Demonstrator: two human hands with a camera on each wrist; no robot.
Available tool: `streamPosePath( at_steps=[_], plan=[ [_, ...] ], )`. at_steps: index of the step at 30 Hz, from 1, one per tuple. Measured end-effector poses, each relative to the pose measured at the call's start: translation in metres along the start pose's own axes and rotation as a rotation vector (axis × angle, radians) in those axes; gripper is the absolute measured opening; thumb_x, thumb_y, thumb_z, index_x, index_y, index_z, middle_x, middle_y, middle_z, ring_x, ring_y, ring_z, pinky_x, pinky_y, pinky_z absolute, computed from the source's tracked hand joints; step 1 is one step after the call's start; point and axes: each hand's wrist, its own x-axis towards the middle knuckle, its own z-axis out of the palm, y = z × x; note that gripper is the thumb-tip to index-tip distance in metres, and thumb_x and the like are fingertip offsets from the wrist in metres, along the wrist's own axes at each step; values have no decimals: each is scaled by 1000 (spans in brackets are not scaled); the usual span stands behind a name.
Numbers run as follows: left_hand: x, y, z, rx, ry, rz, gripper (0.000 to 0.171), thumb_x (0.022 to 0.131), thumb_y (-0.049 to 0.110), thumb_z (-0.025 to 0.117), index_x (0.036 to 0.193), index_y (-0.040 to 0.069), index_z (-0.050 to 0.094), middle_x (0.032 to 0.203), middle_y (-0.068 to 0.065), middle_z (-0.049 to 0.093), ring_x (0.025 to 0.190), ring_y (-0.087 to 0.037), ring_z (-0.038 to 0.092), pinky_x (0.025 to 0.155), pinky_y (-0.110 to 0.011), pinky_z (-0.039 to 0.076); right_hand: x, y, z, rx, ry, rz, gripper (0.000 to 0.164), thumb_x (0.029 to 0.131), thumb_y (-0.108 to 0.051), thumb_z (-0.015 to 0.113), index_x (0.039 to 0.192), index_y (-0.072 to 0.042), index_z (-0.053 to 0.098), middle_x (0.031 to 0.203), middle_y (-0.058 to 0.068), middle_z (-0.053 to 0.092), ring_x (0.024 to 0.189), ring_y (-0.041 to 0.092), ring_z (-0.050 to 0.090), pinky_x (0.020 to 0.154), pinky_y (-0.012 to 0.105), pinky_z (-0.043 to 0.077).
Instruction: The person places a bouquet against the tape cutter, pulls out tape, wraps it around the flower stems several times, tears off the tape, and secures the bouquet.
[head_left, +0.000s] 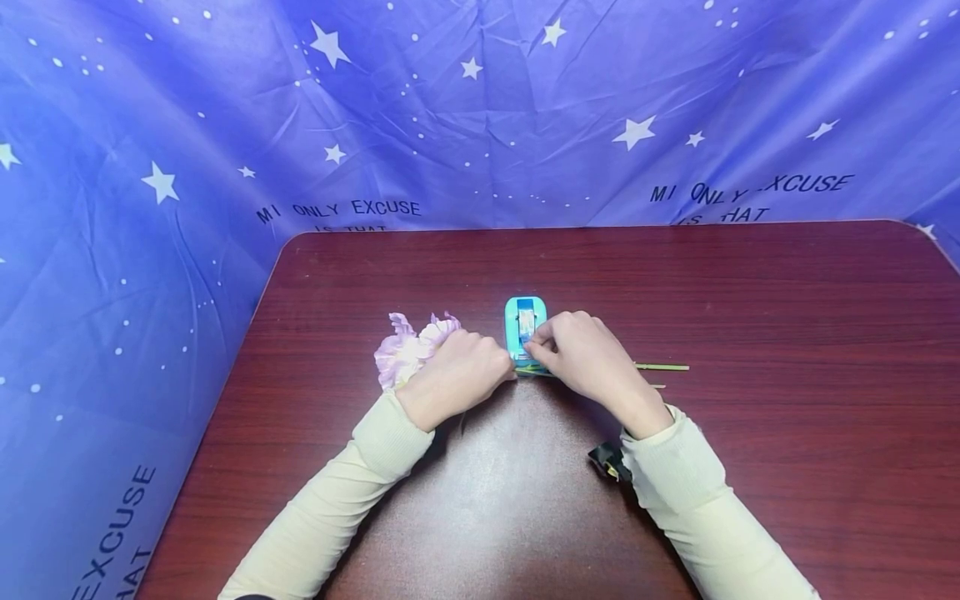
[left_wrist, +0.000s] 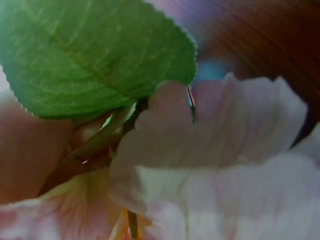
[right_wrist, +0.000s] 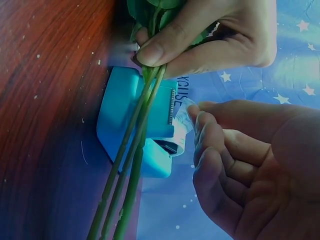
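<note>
In the head view, my left hand [head_left: 468, 371] grips the green flower stems [right_wrist: 127, 160] just below their leaves; thumb and forefinger pinch them in the right wrist view. Pale pink-lilac flowers [head_left: 396, 357] stick out on its far left side. Petals [left_wrist: 225, 125] and a green leaf [left_wrist: 95, 55] fill most of the left wrist view. Behind the stems stands a turquoise tape dispenser [right_wrist: 117, 112] with a toothed cutting edge. My right hand [head_left: 592, 358] pinches the free end of the clear tape [right_wrist: 186, 114] between thumb and fingertips, close to the dispenser.
The stems' cut ends [head_left: 667, 367] reach out to the right past my right wrist. A small black object [head_left: 606, 461] with a yellowish bit lies by the right cuff. Around the dark red wooden table [head_left: 787, 333] hangs a blue star-printed cloth [head_left: 480, 125].
</note>
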Motion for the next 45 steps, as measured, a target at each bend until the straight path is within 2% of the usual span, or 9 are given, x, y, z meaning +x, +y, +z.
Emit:
streamPosePath(
  at_steps=[5, 16, 24, 39, 45],
  plan=[
    [0, 0, 0, -6, -2, 0, 31, 85, 29, 74, 59, 23, 58, 52, 6, 54, 44, -14, 52, 43, -34, 45, -2, -2, -1, -1, -4, -13, 20, 91, -16, 66, 73, -12, 71, 60, -6, 55, 55, 10, 44, 58, 29, 39],
    [0, 0, -1, -11, -4, -5, 33, 85, 31, 74, 58, 24, 57, 51, 7, 52, 43, -13, 49, 42, -34, 45, -4, -5, -4, 10, -27, -29, 26, 91, -13, 63, 65, -13, 64, 54, -9, 40, 53, 8, 36, 53, 27, 32],
    [0, 0, 1, -12, 1, -9, 34, 85, 29, 74, 57, 24, 56, 50, 7, 52, 43, -12, 49, 42, -33, 44, -5, -6, -7, 77, -109, -8, 19, 91, -18, 68, 73, -13, 73, 58, -9, 54, 54, 7, 45, 55, 26, 39],
    [0, -1, 1, -33, -20, -3, 33, 86, 29, 74, 58, 23, 59, 51, 6, 55, 44, -14, 51, 43, -35, 46, -9, -2, -8, 136, -130, -5, 22, 93, -18, 67, 72, -11, 74, 56, -6, 62, 52, 5, 55, 54, 27, 43],
    [1, -1, 1, -24, -24, -3, 33, 86, 22, 71, 57, 24, 57, 51, 6, 54, 44, -13, 50, 43, -34, 46, -11, 3, -4, 244, -180, -6, 21, 91, -14, 64, 74, -8, 74, 59, -2, 65, 53, 7, 59, 54, 27, 51]
  ],
)
